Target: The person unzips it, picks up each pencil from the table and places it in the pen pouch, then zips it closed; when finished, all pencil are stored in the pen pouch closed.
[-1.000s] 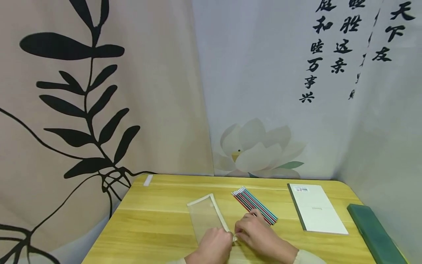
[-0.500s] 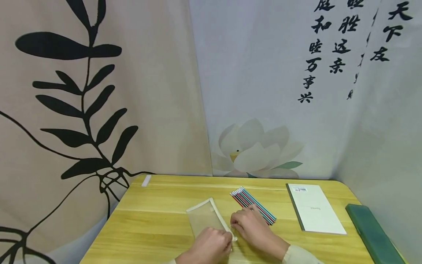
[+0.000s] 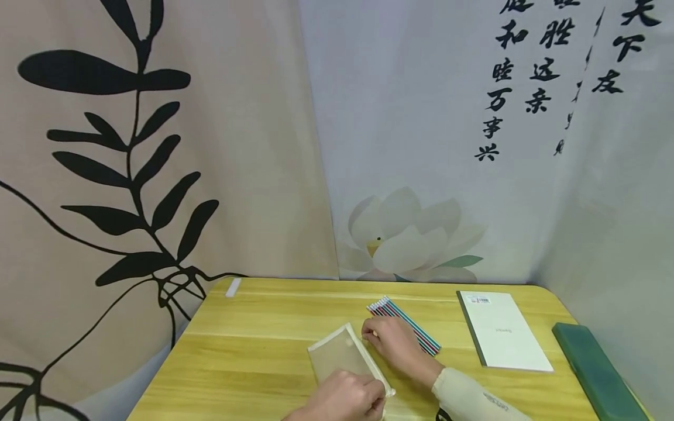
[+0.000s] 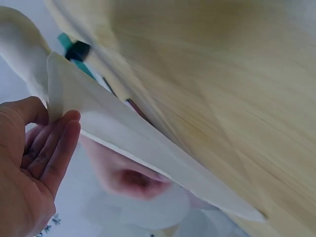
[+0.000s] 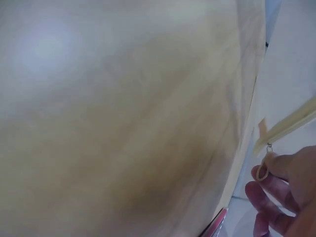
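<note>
A translucent, pale zip pouch point(image 3: 334, 356) with cream edging is held at an angle over the table's near part. My left hand point(image 3: 347, 397) pinches its near corner; in the left wrist view thumb and fingers meet on the cream fabric point(image 4: 133, 128). Beside the pouch's far right edge is my right hand point(image 3: 392, 339), its thumb and forefinger pinching the looped zip pull point(image 5: 262, 173). The zip edge point(image 5: 291, 121) runs off from that pull in the right wrist view. Part of the pouch's near end is hidden behind the left hand.
Several striped pencils point(image 3: 421, 333) lie side by side, partly behind the right hand. Rightward are a white notebook point(image 3: 508, 333) with a dark spine and a long green case point(image 3: 600, 374). A small white strip point(image 3: 233, 287) sits at the table's far left corner.
My right hand has moved from the pouch's near corner along its edge toward the far end. The left hand has shifted slightly right and nearer, still gripping the corner.
</note>
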The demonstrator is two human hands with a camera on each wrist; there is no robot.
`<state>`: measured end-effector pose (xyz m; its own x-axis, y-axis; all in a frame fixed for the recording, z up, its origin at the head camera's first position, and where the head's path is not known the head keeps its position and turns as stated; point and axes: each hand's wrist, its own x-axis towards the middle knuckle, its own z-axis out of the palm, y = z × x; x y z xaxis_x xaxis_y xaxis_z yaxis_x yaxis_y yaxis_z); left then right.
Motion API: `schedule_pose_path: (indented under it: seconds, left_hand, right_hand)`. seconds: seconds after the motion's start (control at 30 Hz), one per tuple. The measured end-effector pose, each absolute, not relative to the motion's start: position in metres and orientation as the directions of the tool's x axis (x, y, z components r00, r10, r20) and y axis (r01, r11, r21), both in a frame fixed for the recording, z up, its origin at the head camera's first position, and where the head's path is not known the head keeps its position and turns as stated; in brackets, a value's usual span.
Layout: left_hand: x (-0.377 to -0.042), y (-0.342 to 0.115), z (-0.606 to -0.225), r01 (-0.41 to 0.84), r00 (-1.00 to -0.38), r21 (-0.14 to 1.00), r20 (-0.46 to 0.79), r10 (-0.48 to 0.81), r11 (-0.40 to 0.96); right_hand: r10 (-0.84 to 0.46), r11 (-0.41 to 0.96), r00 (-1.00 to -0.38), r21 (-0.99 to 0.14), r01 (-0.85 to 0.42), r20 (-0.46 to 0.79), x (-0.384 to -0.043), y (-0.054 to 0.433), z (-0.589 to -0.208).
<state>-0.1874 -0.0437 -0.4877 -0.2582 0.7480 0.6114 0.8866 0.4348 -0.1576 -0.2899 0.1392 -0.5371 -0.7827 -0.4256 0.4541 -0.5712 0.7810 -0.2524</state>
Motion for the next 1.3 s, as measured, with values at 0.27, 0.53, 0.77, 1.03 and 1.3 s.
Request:
schedule_pose_path:
  seconds: [0.27,0.53,0.77,1.03,1.3]
  left_hand:
    - [-0.174,-0.035,-0.479,0.923,-0.257,-0.100,0.561,0.787,0.373]
    - [-0.177,-0.027,-0.488,0.913,-0.282,-0.071,0.599,0.749,0.401]
    - [-0.177,-0.027,-0.497,0.874,-0.338,-0.051,0.651,0.680,0.483]
    - [-0.180,-0.028,-0.497,0.796,-0.332,-0.143,0.709,0.622,0.588]
    - [-0.178,-0.032,-0.497,0.772,-0.356,-0.141,0.712,0.605,0.620]
  right_hand:
    - [-0.401,0.791,-0.776,-0.245,-0.561,0.487,-0.309,0.125,-0.538]
    - [-0.415,0.767,-0.771,-0.271,-0.582,0.483,-0.315,0.116,-0.537]
    - [-0.412,0.672,-0.838,-0.502,-0.544,0.357,-0.316,0.113,-0.530]
    - [-0.392,0.636,-0.894,-0.639,-0.433,0.215,-0.313,0.116,-0.522]
    - [-0.351,0.727,-0.936,-0.621,-0.295,0.034,-0.294,0.129,-0.518]
